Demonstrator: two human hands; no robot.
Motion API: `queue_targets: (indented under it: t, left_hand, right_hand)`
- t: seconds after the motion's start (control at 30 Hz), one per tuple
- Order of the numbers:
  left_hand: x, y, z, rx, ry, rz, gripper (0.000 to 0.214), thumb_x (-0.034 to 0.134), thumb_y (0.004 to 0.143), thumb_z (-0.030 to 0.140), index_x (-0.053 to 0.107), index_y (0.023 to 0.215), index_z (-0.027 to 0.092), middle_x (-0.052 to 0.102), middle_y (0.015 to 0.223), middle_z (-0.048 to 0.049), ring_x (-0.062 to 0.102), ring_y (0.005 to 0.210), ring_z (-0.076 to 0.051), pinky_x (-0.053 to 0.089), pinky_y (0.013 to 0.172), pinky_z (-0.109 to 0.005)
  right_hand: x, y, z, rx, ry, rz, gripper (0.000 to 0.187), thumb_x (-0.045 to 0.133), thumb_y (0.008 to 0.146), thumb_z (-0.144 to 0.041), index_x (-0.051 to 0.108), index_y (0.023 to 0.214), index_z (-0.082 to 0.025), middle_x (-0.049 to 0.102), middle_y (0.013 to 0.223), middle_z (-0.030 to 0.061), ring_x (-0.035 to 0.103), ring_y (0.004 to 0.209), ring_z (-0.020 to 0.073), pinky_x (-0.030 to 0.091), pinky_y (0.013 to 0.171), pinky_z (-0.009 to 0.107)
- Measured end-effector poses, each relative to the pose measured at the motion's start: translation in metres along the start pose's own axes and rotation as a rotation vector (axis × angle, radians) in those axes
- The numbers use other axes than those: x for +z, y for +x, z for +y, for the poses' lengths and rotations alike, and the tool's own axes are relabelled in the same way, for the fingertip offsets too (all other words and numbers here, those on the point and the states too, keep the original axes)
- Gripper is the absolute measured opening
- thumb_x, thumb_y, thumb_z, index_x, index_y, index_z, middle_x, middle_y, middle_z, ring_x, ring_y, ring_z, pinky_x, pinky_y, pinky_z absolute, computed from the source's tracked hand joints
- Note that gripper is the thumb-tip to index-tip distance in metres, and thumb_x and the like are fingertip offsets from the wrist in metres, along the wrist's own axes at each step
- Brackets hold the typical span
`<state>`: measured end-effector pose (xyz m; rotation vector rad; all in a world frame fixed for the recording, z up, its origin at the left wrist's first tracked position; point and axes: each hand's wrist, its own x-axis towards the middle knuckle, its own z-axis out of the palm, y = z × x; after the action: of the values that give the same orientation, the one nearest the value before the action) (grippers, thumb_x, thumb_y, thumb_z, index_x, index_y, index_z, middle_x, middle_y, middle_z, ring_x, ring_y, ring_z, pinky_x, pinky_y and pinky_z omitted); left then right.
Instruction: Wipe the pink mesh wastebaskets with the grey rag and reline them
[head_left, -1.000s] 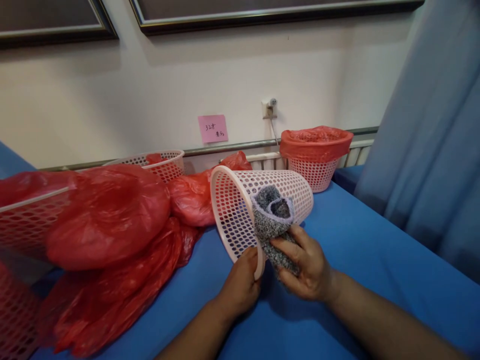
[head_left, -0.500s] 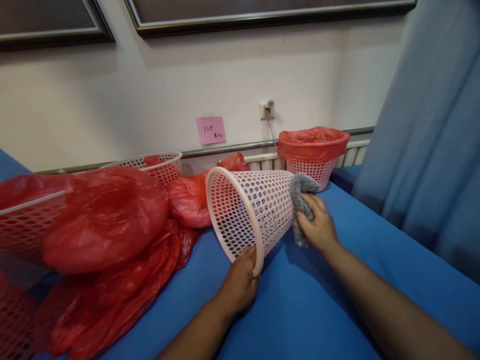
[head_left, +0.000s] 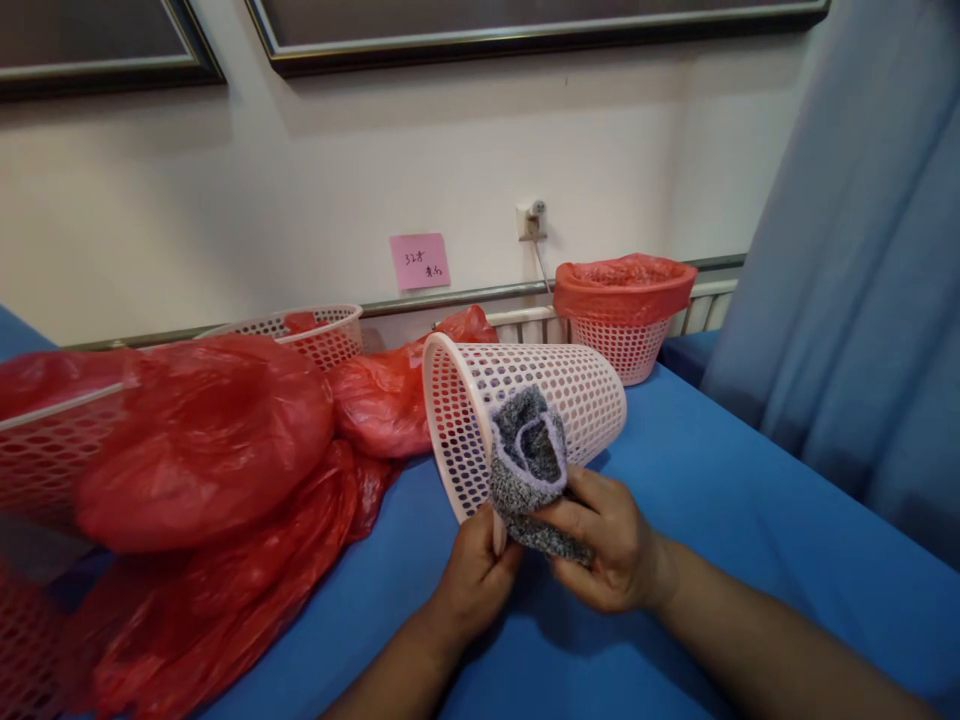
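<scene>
A pale pink perforated wastebasket [head_left: 592, 395] lies tipped on its side, its wide mouth facing left. My left hand [head_left: 476, 575] is closed around the lower edge of its rim. A folded grey cleaning cloth [head_left: 517, 480] with a lilac edge is pinched in my right hand [head_left: 607, 540]. The cloth lies against the outside of the basket close to the rim, right beside my left hand. Part of the rim and the tips of some fingers are hidden behind the cloth.
Red plastic bags [head_left: 210, 440] are heaped at the left among other pink baskets [head_left: 330, 345]. A basket lined with a red bag [head_left: 626, 300] stands at the back right. Below is a blue sheet [head_left: 720, 480]; a blue curtain [head_left: 847, 300] hangs at the right.
My right hand has brought the cloth from the basket's base end leftward and nearer to the rim. The basket has turned a little, while my left hand keeps hold of the rim.
</scene>
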<state>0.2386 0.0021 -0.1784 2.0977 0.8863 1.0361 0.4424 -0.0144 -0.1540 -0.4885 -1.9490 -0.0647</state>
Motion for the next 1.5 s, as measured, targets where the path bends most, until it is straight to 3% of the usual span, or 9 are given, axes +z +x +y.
queue_targets:
  t: [0.1, 0.3, 0.37, 0.63, 0.73, 1.0, 1.07, 1.33, 1.5]
  left_hand:
    - [-0.002, -0.001, -0.001, -0.015, -0.003, 0.017, 0.037, 0.049, 0.1, 0.033, 0.068, 0.126, 0.016, 0.074, 0.115, -0.0111, 0.068, 0.105, -0.027, 0.052, 0.105, -0.046]
    - [-0.002, 0.001, -0.008, 0.037, 0.073, -0.067, 0.046, 0.045, 0.101, 0.028, 0.054, 0.145, 0.02, 0.064, 0.139, -0.0123, 0.054, 0.135, -0.028, 0.042, 0.118, -0.051]
    - [-0.001, 0.002, -0.011, 0.071, 0.123, -0.105, 0.048, 0.045, 0.1, 0.024, 0.051, 0.148, 0.022, 0.064, 0.138, -0.0111, 0.054, 0.135, -0.028, 0.042, 0.118, -0.052]
    - [0.001, 0.007, -0.008, 0.081, 0.198, -0.19, 0.057, 0.048, 0.09, 0.007, 0.056, 0.143, 0.025, 0.067, 0.134, -0.0088, 0.061, 0.121, -0.026, 0.048, 0.111, -0.047]
    - [0.0, 0.009, -0.005, 0.084, 0.197, -0.208, 0.056, 0.046, 0.092, 0.006, 0.056, 0.144, 0.026, 0.066, 0.136, -0.0076, 0.061, 0.122, -0.025, 0.048, 0.111, -0.045]
    - [0.0, 0.007, -0.016, 0.082, 0.263, -0.227, 0.064, 0.046, 0.087, 0.004, 0.052, 0.147, 0.026, 0.063, 0.14, -0.0082, 0.058, 0.126, -0.027, 0.045, 0.114, -0.049]
    - [0.0, 0.007, -0.017, 0.079, 0.275, -0.241, 0.064, 0.048, 0.086, 0.005, 0.053, 0.147, 0.025, 0.064, 0.139, -0.0095, 0.058, 0.126, -0.027, 0.046, 0.114, -0.05]
    - [-0.001, 0.009, -0.015, 0.081, 0.263, -0.249, 0.051, 0.049, 0.091, 0.009, 0.062, 0.138, 0.024, 0.067, 0.132, -0.0104, 0.061, 0.121, -0.027, 0.048, 0.109, -0.046]
    - [0.001, 0.002, -0.007, 0.037, 0.113, -0.132, 0.042, 0.057, 0.091, 0.017, 0.063, 0.133, 0.02, 0.071, 0.123, -0.01, 0.066, 0.108, -0.025, 0.053, 0.102, -0.042]
  right_hand:
    - [-0.001, -0.006, 0.019, 0.153, -0.152, 0.041, 0.054, 0.056, 0.078, -0.015, 0.061, 0.132, -0.024, 0.062, 0.121, 0.0109, 0.067, 0.103, 0.0256, 0.059, 0.084, 0.039]
    - [-0.027, -0.03, 0.107, 0.901, -0.36, 0.353, 0.048, 0.056, 0.082, -0.032, 0.066, 0.126, -0.018, 0.064, 0.123, 0.0129, 0.062, 0.117, 0.0302, 0.049, 0.107, 0.051]
    - [-0.028, -0.033, 0.117, 0.975, -0.33, 0.369, 0.05, 0.056, 0.081, -0.034, 0.066, 0.127, -0.017, 0.065, 0.121, 0.0134, 0.063, 0.115, 0.0305, 0.048, 0.108, 0.054]
    - [0.005, -0.01, 0.014, 0.184, -0.141, 0.093, 0.057, 0.058, 0.083, -0.017, 0.054, 0.139, -0.025, 0.051, 0.142, 0.0129, 0.061, 0.121, 0.0283, 0.057, 0.098, 0.046]
    - [0.005, -0.007, 0.01, 0.141, -0.105, 0.087, 0.055, 0.057, 0.081, -0.015, 0.057, 0.136, -0.024, 0.058, 0.128, 0.0116, 0.066, 0.108, 0.0252, 0.06, 0.089, 0.04]
    - [-0.027, -0.039, 0.13, 1.081, -0.269, 0.375, 0.05, 0.057, 0.076, -0.032, 0.068, 0.123, -0.017, 0.068, 0.119, 0.0128, 0.065, 0.113, 0.0316, 0.049, 0.106, 0.054]
    - [-0.028, -0.041, 0.134, 1.153, -0.239, 0.399, 0.052, 0.058, 0.075, -0.034, 0.068, 0.123, -0.016, 0.07, 0.115, 0.0131, 0.066, 0.11, 0.0318, 0.049, 0.105, 0.056]
    - [-0.002, -0.008, 0.021, 0.258, -0.167, 0.166, 0.055, 0.058, 0.082, -0.014, 0.056, 0.137, -0.023, 0.052, 0.139, 0.0124, 0.059, 0.124, 0.027, 0.054, 0.101, 0.044]
    - [-0.001, -0.002, -0.006, 0.089, -0.019, 0.093, 0.063, 0.057, 0.077, -0.009, 0.055, 0.138, -0.021, 0.055, 0.124, 0.0121, 0.063, 0.103, 0.0246, 0.058, 0.085, 0.039]
